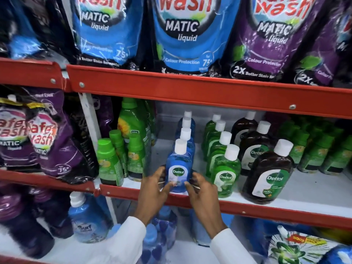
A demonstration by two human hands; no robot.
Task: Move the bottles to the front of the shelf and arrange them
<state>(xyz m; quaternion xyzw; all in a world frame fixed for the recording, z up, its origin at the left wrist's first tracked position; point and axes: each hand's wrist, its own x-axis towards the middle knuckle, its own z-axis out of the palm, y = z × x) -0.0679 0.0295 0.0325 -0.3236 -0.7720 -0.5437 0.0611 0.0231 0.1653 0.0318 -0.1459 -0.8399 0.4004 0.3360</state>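
Observation:
A blue Dettol bottle (178, 166) with a white cap stands at the front edge of the middle shelf (247, 207), heading a row of blue bottles (185, 130) that runs to the back. My left hand (154, 189) grips its left side and my right hand (202, 191) grips its right side, fingers wrapped around its base. To the right stand a row of green Dettol bottles (225, 172) and a row of brown Dettol bottles (268, 174), both reaching the shelf front.
Green-capped bottles (109, 162) stand left of the blue row, and more green bottles (320, 149) at far right. Detergent pouches (179, 33) fill the shelf above. Purple pouches (43, 138) hang left. Blue bottles (85, 220) sit on the shelf below.

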